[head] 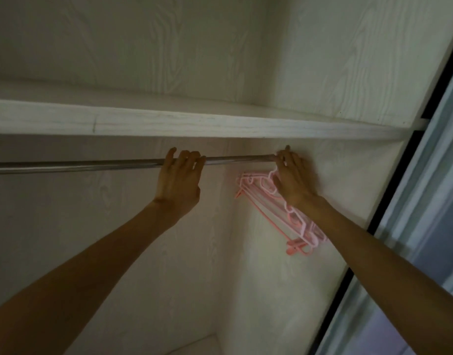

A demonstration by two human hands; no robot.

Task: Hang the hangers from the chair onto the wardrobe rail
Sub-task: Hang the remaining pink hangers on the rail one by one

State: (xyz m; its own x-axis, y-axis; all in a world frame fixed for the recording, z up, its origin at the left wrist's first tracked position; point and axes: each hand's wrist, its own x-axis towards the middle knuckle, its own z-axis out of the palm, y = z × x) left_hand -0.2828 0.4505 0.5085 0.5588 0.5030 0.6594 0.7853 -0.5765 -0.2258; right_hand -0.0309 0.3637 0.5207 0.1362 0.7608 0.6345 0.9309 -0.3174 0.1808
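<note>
Both bare arms reach up into the pale, wood-grained wardrobe; the left hand (pixel 178 179) rests on the round, silver-grey metal rail (pixel 74 166) near its middle, fingers laid over the top of the bar and loosely bent, nothing else in its grasp; the right hand (pixel 293 176) is up at the far right end of the rail, where the bar meets the white side panel (pixel 343 180), its fingers curled there, though whether they grip the rail or the hooks I cannot tell; a bunch of thin pink plastic hangers (pixel 258 187) hangs just under that hand, close against the side panel, slanting down and to the right behind the wrist and forearm; their hooks are hidden by the hand; a thick white wooden shelf (pixel 194 124) runs just above the rail; a dark-framed sliding door (pixel 430 201) stands at the right edge.
</note>
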